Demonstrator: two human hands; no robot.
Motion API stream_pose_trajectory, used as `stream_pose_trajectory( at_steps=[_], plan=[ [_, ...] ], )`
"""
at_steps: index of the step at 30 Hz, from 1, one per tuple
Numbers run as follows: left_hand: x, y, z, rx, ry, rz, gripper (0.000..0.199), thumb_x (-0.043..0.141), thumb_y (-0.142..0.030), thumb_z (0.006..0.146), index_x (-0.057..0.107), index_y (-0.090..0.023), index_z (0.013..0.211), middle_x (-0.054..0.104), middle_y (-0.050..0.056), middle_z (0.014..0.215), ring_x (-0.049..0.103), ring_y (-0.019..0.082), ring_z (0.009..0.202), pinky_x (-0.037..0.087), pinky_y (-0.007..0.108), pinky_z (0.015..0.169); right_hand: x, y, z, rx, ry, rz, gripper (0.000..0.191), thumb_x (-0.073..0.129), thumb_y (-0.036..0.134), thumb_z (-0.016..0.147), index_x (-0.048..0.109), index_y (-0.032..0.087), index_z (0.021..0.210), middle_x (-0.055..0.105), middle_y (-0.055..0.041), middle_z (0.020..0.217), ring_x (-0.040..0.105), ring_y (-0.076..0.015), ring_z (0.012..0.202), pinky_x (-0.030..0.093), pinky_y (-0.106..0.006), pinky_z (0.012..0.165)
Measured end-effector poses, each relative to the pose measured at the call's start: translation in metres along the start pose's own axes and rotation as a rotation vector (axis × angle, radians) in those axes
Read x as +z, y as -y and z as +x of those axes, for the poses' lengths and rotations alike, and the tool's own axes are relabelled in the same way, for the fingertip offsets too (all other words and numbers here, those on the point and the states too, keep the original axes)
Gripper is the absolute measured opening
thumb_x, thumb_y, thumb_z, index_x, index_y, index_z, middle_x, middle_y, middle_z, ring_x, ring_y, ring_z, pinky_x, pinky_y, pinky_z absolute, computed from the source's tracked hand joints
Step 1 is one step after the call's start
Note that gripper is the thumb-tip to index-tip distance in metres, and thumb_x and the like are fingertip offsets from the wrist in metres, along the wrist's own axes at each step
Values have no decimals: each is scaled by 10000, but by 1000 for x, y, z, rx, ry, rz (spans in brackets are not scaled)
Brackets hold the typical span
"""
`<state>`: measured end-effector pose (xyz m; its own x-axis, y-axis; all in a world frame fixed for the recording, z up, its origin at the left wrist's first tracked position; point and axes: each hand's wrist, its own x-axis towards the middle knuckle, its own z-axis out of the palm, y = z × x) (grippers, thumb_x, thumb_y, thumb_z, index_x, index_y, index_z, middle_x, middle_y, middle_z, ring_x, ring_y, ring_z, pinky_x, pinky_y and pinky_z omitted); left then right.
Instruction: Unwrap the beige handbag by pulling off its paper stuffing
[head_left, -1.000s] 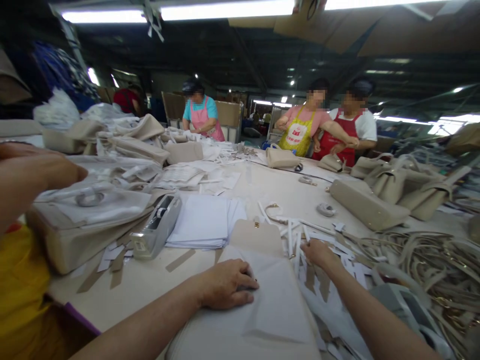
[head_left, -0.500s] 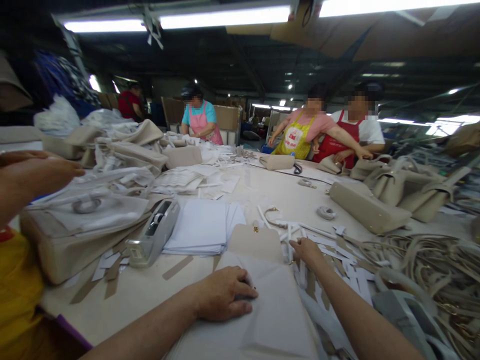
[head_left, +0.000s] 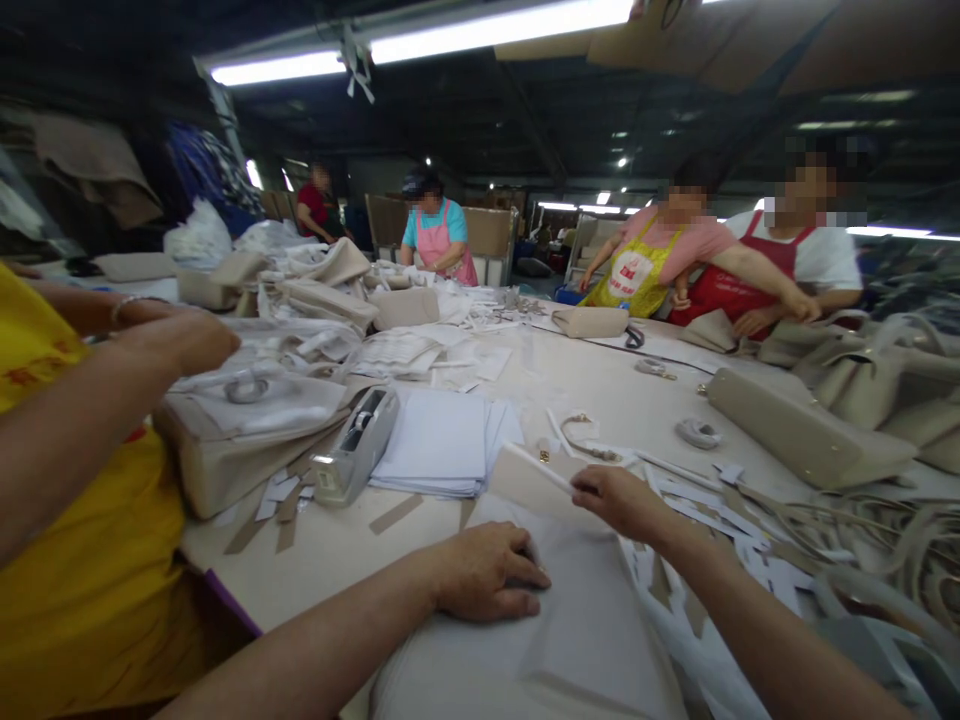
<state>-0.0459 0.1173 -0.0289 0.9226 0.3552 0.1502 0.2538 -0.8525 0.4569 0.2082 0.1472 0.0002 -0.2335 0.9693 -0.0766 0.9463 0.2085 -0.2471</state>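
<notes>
A beige bag [head_left: 600, 640] lies before me under white paper, its flap [head_left: 517, 478] stretched away from me with a small gold clasp [head_left: 544, 456] near its edge. My left hand [head_left: 491, 572] rests on the paper, fingers spread and partly curled, palm down. Pinched in my right hand [head_left: 611, 500] is one end of a thin white strip [head_left: 546, 470], which lies slantwise across the flap. Just beyond my left hand sits a stack of white sheets [head_left: 435, 440].
A grey tape dispenser [head_left: 356, 450] stands left of the sheets. Beige straps [head_left: 862, 530] and a beige bag [head_left: 802, 425] lie at right. A co-worker in yellow [head_left: 97, 480] reaches over a bag [head_left: 225, 440] at left. Several people work across the table.
My right hand has moved from beside the flap to over it, now with a white strip. The view has swung left, showing more of the co-worker in yellow. My left hand stays on the paper.
</notes>
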Motion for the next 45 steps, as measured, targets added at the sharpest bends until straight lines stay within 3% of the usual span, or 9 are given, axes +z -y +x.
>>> stream_pose_trajectory(
  at_steps=[8,14,18,20,23,26,32,38,45],
  plan=[
    [-5,-2,2,-39,52,11,352,556,-398,805,629,-255,1119,611,81,1024,573,218,930,459,327,878,35,17,17,-117,121,10,289,463,224,760,695,232,932,681,-57,980,599,-180,909,415,-258,792],
    [-4,-3,1,-38,33,-18,355,566,-391,801,623,-252,1123,612,77,1056,568,215,959,429,342,918,35,7,38,-131,299,78,301,520,152,629,737,228,822,727,-26,821,637,-166,765,444,-221,689],
    [-13,-4,4,-121,102,-74,304,574,-389,797,633,-299,1082,614,45,1082,537,235,1058,270,480,1050,36,4,53,-103,378,80,285,574,127,550,744,217,760,725,-25,725,629,-172,677,443,-227,624],
    [-20,-1,11,-154,114,-192,263,538,-351,823,643,-285,1055,635,29,1059,565,196,1028,331,406,1022,37,3,55,-97,390,96,279,574,130,556,743,212,763,725,-19,729,626,-163,674,439,-215,603],
    [-28,7,29,-232,-53,-242,260,482,-306,844,640,-230,1036,662,28,995,602,146,929,446,251,861,39,3,51,-91,374,126,275,556,143,589,738,203,786,724,-16,741,624,-150,684,431,-201,592],
    [-29,17,48,-366,-165,-26,337,532,-356,798,600,-204,1090,634,73,1071,568,216,1021,430,335,916,40,3,46,-83,346,130,257,543,159,616,736,203,780,721,-18,735,622,-157,696,434,-218,617],
    [-14,30,59,-468,233,104,656,542,-582,716,497,-151,1209,566,176,1212,502,340,1141,320,554,994,34,1,45,-56,346,128,226,573,171,614,723,215,778,720,1,761,631,-145,715,444,-199,629],
    [-10,28,51,-447,210,106,593,542,-538,745,502,-163,1201,554,159,1225,476,326,1167,210,601,1038,38,-15,70,171,36,-43,438,413,340,820,524,131,1188,562,-165,1218,489,-301,1133,361,-450,923],
    [-7,29,49,-444,222,81,600,521,-557,752,465,-203,1233,526,127,1266,444,305,1201,179,593,1053,41,-20,83,263,-32,-185,504,498,458,783,523,108,1145,535,-222,1196,452,-370,1146,319,-531,910]
  ],
)
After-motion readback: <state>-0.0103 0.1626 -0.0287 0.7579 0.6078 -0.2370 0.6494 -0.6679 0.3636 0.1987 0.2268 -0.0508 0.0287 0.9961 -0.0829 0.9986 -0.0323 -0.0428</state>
